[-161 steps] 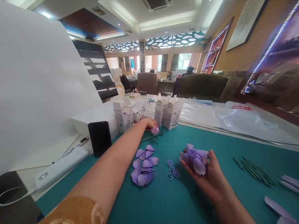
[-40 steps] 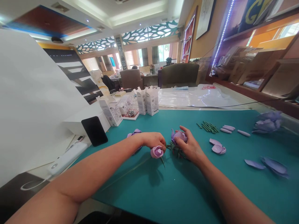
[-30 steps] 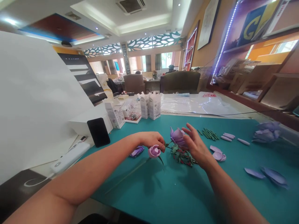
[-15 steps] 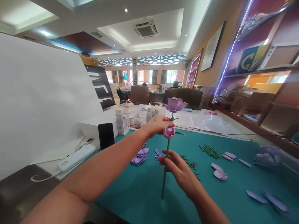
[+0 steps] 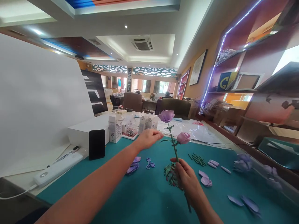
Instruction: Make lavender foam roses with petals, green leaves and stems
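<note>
My right hand (image 5: 184,174) is closed around the green stem (image 5: 174,144) of a flower that leans to the left. An open purple bloom (image 5: 166,116) tops the stem, and a smaller pink bloom (image 5: 183,137) branches off to the right. My left hand (image 5: 149,138) is off the flower, just left of the stem, its fingers bent and close together; I cannot make out anything in them. Small green parts (image 5: 170,174) lie behind my right hand on the green mat (image 5: 144,196).
Purple petals (image 5: 133,166) and small purple rings (image 5: 150,164) lie left of centre. Green sticks (image 5: 197,159), pale petals (image 5: 205,179) and larger petals (image 5: 249,203) lie to the right. Behind stand a black phone-like slab (image 5: 96,144) and white boxes (image 5: 115,129).
My left hand has come away from the flower's upper stem. The flower has turned and tilted left, its pink bloom now on the right. My right hand moved right, and the view has shifted.
</note>
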`<state>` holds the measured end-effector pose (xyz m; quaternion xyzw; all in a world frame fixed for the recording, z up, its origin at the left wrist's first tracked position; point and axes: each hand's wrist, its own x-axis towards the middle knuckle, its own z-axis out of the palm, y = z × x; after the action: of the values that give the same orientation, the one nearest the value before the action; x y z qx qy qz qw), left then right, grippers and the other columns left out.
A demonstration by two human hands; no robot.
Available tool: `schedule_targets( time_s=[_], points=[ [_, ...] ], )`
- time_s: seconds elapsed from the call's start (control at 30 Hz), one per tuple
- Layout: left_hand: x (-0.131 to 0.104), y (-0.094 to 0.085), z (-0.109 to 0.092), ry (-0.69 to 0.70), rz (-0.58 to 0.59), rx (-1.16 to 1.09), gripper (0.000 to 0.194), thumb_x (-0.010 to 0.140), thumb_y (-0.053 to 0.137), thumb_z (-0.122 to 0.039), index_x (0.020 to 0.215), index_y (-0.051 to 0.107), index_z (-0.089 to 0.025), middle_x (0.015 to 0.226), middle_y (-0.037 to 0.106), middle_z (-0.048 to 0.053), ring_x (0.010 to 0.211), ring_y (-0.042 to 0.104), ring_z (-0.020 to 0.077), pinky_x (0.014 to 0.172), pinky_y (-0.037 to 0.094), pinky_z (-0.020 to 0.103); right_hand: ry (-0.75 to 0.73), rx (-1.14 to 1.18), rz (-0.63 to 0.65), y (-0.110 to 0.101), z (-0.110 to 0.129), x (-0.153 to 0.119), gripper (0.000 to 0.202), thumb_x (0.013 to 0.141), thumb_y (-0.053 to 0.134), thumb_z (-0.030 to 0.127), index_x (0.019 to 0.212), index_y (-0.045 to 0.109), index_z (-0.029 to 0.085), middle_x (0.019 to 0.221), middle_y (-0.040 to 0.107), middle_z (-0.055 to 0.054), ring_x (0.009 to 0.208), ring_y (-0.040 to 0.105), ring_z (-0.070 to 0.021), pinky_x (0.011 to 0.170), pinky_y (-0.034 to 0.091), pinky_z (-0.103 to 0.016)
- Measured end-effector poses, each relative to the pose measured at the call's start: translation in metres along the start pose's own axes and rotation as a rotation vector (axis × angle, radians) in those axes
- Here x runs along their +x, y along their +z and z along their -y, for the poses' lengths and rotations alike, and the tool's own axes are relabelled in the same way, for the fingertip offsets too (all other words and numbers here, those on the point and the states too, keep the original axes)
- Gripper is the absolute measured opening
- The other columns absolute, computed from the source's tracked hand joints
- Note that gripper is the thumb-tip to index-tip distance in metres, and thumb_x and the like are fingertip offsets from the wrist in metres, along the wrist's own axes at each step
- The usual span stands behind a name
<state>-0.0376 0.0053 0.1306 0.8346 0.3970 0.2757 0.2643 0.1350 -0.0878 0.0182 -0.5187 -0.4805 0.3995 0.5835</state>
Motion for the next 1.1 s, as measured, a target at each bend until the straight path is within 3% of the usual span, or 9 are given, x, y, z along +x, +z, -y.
schedule_targets(
  time_s=[0.17,0.43,0.6,0.7,0.8,0.93,1.1],
  points=[
    [-0.003,0.027,0.002,-0.004,0.154,-0.342,0.048,0.079,0.052,-0.05,0.108,0.063,-0.013,0.099,0.068,0.01,0.084,0.061,0.0167,0.07,0.044,0.027,-0.056,-0.131,-0.029,-0.015,-0.01,-0.004,0.046,0.074,0.053,0.061,0.092,0.064,0.02,0.051,0.039,0.005,0.043,0.036,-0.0113,0.04,0.027,-0.023],
    [-0.002,0.058,-0.005,-0.05,0.092,-0.399,0.038,0.073,0.056,-0.036,0.1,0.066,-0.012,0.081,0.069,0.007,0.072,0.062,0.0149,0.068,0.048,0.026,-0.16,-0.362,-0.066,-0.037,-0.008,-0.014,0.041,0.079,0.046,0.055,0.088,0.068,0.022,0.056,0.051,0.0,0.051,0.046,-0.0166,0.046,0.034,-0.026],
    [0.002,0.071,-0.015,-0.069,0.095,-0.42,0.036,0.071,0.056,-0.036,0.095,0.065,-0.011,0.078,0.069,0.007,0.07,0.062,0.0153,0.069,0.05,0.028,-0.21,-0.494,-0.121,-0.049,0.001,-0.023,0.038,0.085,0.04,0.043,0.095,0.067,0.019,0.07,0.059,-0.003,0.065,0.052,-0.0181,0.06,0.04,-0.028],
    [0.001,0.075,-0.025,-0.058,0.136,-0.4,0.045,0.072,0.057,-0.043,0.102,0.063,-0.011,0.086,0.069,0.009,0.077,0.064,0.0184,0.074,0.051,0.03,-0.188,-0.522,-0.132,-0.06,0.002,-0.027,0.038,0.086,0.039,0.042,0.097,0.066,0.019,0.071,0.058,-0.003,0.068,0.053,-0.0185,0.063,0.04,-0.029],
    [0.0,0.079,-0.029,-0.008,0.135,-0.365,0.056,0.073,0.056,-0.054,0.113,0.059,-0.015,0.108,0.066,0.01,0.097,0.062,0.0223,0.083,0.049,0.032,-0.155,-0.503,-0.152,-0.075,0.0,-0.029,0.036,0.085,0.041,0.042,0.098,0.065,0.019,0.064,0.051,0.001,0.062,0.048,-0.0164,0.057,0.036,-0.027],
    [0.002,0.088,-0.019,0.005,0.114,-0.338,0.057,0.074,0.052,-0.059,0.112,0.058,-0.017,0.117,0.063,0.009,0.107,0.057,0.0236,0.089,0.045,0.032,-0.111,-0.408,-0.189,-0.104,-0.006,-0.031,0.032,0.083,0.044,0.044,0.097,0.058,0.018,0.058,0.039,0.006,0.052,0.038,-0.0125,0.049,0.03,-0.025],
    [0.0,0.106,0.008,-0.063,0.216,-0.306,0.051,0.073,0.048,-0.06,0.096,0.062,-0.017,0.097,0.068,0.007,0.091,0.06,0.0212,0.074,0.046,0.029,-0.112,-0.452,-0.3,-0.147,-0.017,-0.033,0.026,0.082,0.044,0.045,0.085,0.054,0.02,0.054,0.041,0.007,0.051,0.04,-0.0127,0.051,0.031,-0.025]
  ],
)
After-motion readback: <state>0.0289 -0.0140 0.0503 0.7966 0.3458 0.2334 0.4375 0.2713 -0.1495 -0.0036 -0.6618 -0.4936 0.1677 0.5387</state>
